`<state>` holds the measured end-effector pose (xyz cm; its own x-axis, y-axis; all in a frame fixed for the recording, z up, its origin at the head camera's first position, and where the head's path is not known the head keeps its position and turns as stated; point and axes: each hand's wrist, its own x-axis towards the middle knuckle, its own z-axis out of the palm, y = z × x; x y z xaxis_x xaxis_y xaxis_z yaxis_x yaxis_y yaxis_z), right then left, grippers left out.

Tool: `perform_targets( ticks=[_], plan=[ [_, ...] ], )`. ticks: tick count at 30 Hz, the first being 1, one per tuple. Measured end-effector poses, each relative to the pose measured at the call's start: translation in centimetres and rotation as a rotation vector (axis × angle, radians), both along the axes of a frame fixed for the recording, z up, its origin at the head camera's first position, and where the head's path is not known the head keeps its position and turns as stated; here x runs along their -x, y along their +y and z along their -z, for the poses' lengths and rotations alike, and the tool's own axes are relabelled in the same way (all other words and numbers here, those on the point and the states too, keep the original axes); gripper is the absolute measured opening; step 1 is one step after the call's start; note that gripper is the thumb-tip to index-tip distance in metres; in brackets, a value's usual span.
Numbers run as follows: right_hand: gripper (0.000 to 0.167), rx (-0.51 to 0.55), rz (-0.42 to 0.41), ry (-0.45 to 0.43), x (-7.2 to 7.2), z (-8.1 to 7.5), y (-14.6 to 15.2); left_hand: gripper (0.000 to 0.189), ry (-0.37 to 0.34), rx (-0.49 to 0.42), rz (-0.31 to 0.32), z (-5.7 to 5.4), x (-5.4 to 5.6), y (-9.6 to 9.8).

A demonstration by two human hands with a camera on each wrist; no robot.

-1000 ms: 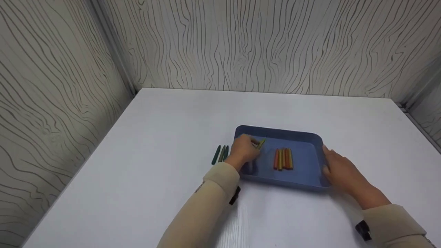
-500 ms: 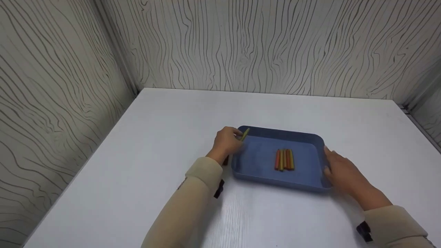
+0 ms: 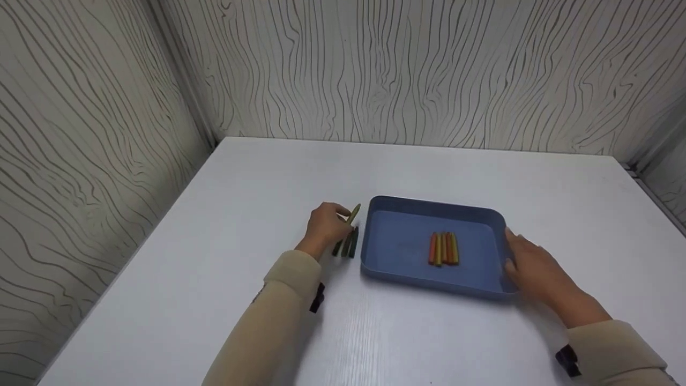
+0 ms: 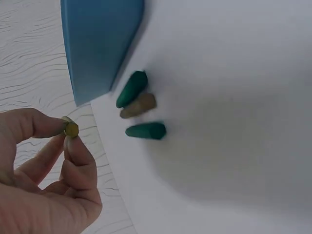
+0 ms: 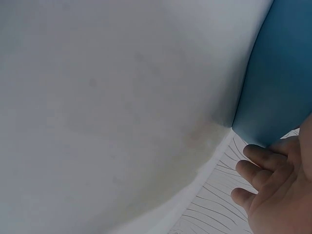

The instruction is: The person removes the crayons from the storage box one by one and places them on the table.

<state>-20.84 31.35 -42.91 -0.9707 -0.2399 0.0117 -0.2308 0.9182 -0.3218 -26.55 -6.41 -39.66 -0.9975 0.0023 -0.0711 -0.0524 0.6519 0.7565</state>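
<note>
My left hand point(image 3: 328, 225) pinches an olive-yellow crayon point(image 3: 353, 213) between thumb and fingertips, above the table just left of the blue tray point(image 3: 412, 280). The left wrist view shows the crayon point(image 4: 71, 129) end-on in the pinch. Below that hand lie two dark green crayons point(image 4: 146, 130) and a brownish one point(image 4: 139, 106), side by side on the table. Several orange and yellow crayons point(image 3: 444, 249) lie in a row inside the tray. My right hand point(image 3: 538, 268) rests against the tray's right wall, fingers relaxed in the right wrist view point(image 5: 273, 180).
The white table point(image 3: 257, 177) extends around the tray on every side. Wood-grain patterned panels point(image 3: 375, 69) rise behind the table and at its left and right.
My left hand has moved left, from over the tray to above the loose crayons, still pinching the olive-yellow crayon. The right hand stays at the tray's right wall.
</note>
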Motion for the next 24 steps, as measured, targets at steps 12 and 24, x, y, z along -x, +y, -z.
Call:
perform_targets(
  ticks=[12,24],
  plan=[
    [0.061,0.01,-0.004,-0.009,-0.1,0.0,0.1,0.027,-0.034,0.044,-0.058,1.9,-0.7,-2.1],
    [0.061,0.002,-0.001,-0.02,-0.1,-0.1,0.1,0.027,-0.093,0.06,-0.092,3.3,-0.8,-2.2]
  ],
)
